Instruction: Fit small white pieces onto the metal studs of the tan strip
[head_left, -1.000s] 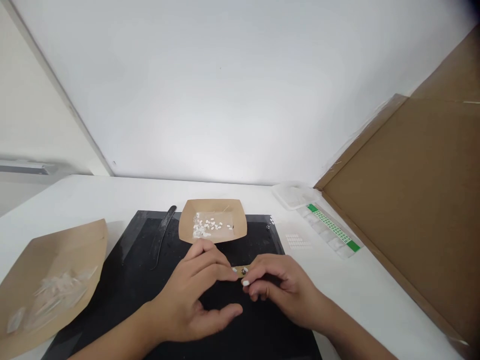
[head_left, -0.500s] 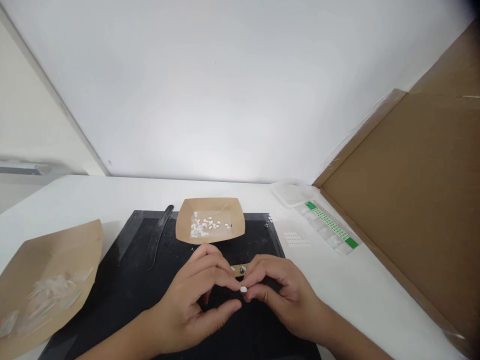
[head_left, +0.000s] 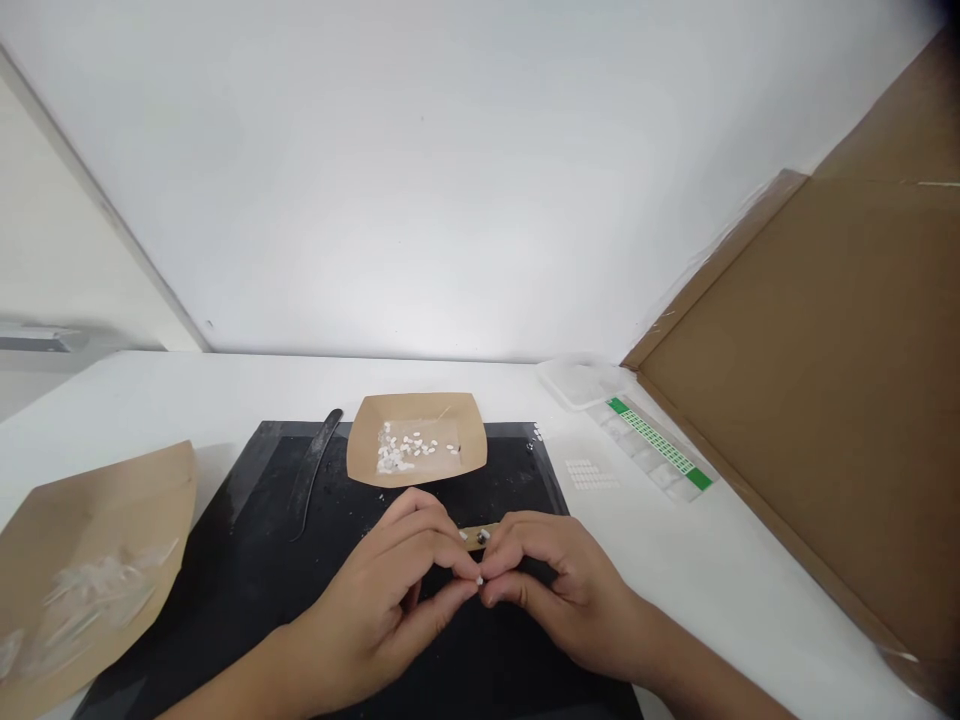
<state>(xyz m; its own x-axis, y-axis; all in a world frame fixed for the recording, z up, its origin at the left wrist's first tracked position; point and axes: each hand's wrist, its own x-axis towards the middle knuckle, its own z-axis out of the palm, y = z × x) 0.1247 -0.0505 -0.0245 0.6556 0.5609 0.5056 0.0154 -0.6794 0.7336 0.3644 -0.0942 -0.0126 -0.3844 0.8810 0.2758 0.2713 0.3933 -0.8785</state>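
Observation:
A small white oval piece (head_left: 480, 580) is pinched between the fingertips of both hands, most of it hidden. My left hand (head_left: 409, 590) is closed, thumb and forefinger pressing on the piece from the left. From the right, my right hand (head_left: 559, 570) pinches it the same way, fingertips almost touching the left ones. Just behind the fingers, a brown strip (head_left: 472, 546) lies on the black mat (head_left: 300, 600) with a few small white and dark bits on it. Beyond my left hand stands a brown paper tray (head_left: 360, 455) holding several similar white pieces.
On the left is a larger brown paper tray (head_left: 150, 480) with clear plastic pieces in it. A dark curved nail file (head_left: 319, 470) lies on the mat. To the right are a sheet of white dots (head_left: 592, 475), a green-labelled clear case (head_left: 660, 450) and a cardboard panel (head_left: 810, 400).
My left thumb has come up to close against the forefinger on the white piece. The piece has turned and less of it shows. The view has shifted slightly.

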